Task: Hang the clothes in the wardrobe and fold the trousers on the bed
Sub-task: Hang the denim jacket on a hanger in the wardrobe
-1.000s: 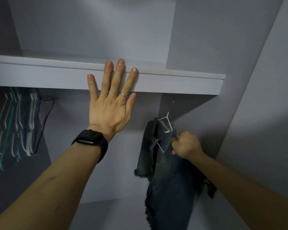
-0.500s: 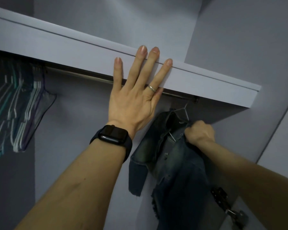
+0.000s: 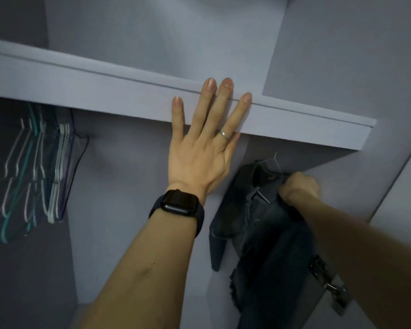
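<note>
The fingers point(image 3: 205, 110) of the left hand point(image 3: 199, 160) lie straight and spread, flat against the front edge of the shelf point(image 3: 105, 91), where they were a second ago, so that hand is only bracing. The right hand point(image 3: 299, 186) is curled tight, gripping the hanger point(image 3: 274, 163) together with the collar of the denim garment point(image 3: 266, 233).

The right hand has climbed since a second ago. The hanger's hook then hung well below the shelf and now stands just under its lower edge, at the right end of the wardrobe. The rail showed half a second ago, but the shelf front now hides it, so I cannot tell whether the hook has caught. My guess is that hooking on is the step in hand and close to done.

The denim garment hangs down from the right fist, its frayed hem running out of the bottom of the view. It is just beside the left wrist and not touching it. Spare hangers point(image 3: 33, 172) hang well apart to the left.
</note>
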### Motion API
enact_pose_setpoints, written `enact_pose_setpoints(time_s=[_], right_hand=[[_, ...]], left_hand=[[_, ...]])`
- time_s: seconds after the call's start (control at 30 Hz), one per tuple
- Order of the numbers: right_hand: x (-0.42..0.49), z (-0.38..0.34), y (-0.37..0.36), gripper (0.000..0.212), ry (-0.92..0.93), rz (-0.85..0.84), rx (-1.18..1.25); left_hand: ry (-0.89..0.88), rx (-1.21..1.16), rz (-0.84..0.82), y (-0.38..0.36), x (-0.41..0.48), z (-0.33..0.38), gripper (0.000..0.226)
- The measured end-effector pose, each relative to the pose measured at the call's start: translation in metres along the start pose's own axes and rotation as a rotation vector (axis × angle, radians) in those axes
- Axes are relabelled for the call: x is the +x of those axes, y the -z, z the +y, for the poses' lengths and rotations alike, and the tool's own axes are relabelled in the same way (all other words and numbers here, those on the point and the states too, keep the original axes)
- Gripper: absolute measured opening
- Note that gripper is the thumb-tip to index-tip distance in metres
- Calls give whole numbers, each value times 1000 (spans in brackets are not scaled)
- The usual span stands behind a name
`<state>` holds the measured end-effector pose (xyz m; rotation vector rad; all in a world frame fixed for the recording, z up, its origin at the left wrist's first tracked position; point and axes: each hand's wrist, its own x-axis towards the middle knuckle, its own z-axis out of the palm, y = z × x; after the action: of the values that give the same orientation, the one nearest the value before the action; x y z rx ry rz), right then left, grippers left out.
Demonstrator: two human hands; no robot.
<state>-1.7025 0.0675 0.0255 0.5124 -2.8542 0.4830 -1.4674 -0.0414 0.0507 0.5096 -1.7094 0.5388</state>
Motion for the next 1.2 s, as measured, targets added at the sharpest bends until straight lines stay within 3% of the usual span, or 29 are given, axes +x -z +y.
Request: enact_pose_setpoints(time_s=[0.2,0.4,0.5,0.63,0.73,0.87,1.0,1.2], right_hand=[[-42,-1,44,50,108,-131,81],[-121,31,88,26,220,-200,443],[-161,51,105,22,286,-109,656],[-204,78,110,17,394,19,821],[-225,94,97,17,453,85,862],[-241,106,69,17,477,52,894],[-249,119,39,20,516,-31,783],[-260,145,11,19,389,-81,606]], left_hand=[[22,9,-212,13,5,0,60],[49,-14,-528,57,19,6,72],[94,-37,-674,76,35,15,80],[232,-211,-658,110,26,26,82],[377,-305,-691,134,-24,37,77],[486,-306,-877,155,-106,50,75],[548,-286,-992,164,-163,61,68],[520,-395,-1144,141,-188,73,66]])
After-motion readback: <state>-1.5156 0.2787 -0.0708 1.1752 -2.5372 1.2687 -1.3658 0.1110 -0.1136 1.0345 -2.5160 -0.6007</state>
